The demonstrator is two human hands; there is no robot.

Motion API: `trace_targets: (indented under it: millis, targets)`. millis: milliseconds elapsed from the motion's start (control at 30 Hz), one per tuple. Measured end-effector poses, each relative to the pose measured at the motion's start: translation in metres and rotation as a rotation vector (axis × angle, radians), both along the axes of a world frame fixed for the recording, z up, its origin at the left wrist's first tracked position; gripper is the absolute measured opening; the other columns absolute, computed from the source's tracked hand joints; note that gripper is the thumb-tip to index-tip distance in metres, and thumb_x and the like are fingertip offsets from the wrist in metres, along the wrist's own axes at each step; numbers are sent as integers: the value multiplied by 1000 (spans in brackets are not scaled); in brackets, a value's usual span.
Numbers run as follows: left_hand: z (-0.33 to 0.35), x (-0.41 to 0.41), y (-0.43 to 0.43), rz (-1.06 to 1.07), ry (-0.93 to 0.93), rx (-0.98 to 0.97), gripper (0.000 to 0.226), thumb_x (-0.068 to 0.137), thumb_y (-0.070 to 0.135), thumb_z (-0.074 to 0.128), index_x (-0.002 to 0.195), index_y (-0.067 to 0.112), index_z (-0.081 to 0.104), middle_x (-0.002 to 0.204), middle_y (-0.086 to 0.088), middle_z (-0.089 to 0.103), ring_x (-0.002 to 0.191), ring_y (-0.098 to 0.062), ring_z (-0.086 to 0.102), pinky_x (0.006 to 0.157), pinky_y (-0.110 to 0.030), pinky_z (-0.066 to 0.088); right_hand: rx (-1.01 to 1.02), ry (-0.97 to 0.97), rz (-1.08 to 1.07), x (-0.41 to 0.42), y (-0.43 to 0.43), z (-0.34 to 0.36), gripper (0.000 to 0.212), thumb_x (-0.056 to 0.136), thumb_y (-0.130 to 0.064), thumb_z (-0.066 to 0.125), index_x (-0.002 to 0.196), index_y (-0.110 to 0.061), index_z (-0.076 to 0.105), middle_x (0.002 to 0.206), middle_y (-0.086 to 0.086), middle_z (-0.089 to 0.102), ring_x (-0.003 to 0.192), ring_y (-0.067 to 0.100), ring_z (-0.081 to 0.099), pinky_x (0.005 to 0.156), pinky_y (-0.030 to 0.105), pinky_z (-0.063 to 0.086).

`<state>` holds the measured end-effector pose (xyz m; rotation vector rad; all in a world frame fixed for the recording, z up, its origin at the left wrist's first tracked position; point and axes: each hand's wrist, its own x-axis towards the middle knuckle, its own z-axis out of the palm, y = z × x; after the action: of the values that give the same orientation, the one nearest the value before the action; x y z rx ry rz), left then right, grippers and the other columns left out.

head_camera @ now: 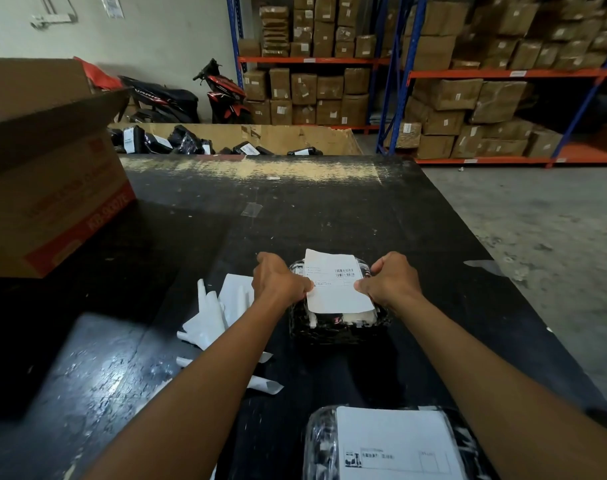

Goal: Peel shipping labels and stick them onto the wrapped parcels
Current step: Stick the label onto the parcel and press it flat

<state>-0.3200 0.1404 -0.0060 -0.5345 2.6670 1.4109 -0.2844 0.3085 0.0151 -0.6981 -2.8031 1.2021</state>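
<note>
A black parcel in clear wrap (336, 327) lies on the black table (295, 209). A white shipping label (336, 285) with a barcode lies across its top. My left hand (279, 278) grips the parcel's left side, thumb on the label's left edge. My right hand (392, 280) grips the right side, thumb on the label's right edge. A second wrapped parcel (321, 445) bearing a white label (395, 441) lies at the near edge, partly under my right forearm.
Peeled white backing papers (219, 313) lie left of the parcel. A large open cardboard box (46, 181) stands at the left. Beyond the table a low bin (295, 138) holds several labelled black parcels. Shelving with brown cartons (468, 98) and scooters (222, 95) stand behind.
</note>
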Motion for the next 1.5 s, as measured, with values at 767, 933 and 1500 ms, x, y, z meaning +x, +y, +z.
trace_targets:
  millis: [767, 933, 1500]
  targets:
    - [-21, 0, -19, -138, 15, -108, 61, 70, 44, 85, 111, 10, 56, 113, -6, 64, 98, -24, 60, 77, -32, 45, -41, -14, -16, 3, 11, -14, 33, 76, -25, 84, 64, -11, 56, 96, 12, 71, 76, 19, 56, 84, 37, 52]
    - [-18, 3, -20, -382, 292, -302, 38, 84, 34, 75, 112, 19, 56, 108, -2, 64, 89, -15, 59, 71, -27, 45, -12, 23, 26, 3, 11, -19, 28, 75, -27, 84, 77, -16, 58, 100, 7, 68, 92, 21, 61, 78, 32, 48]
    - [-31, -7, -23, -1071, 301, -689, 57, 107, 37, 20, 156, 11, 8, 165, -3, -2, 151, -11, -4, 123, -28, 2, 489, 90, 686, -21, 24, -25, 47, 106, -24, 33, 151, -10, 31, 161, 7, 27, 149, 22, 23, 120, 35, 20]
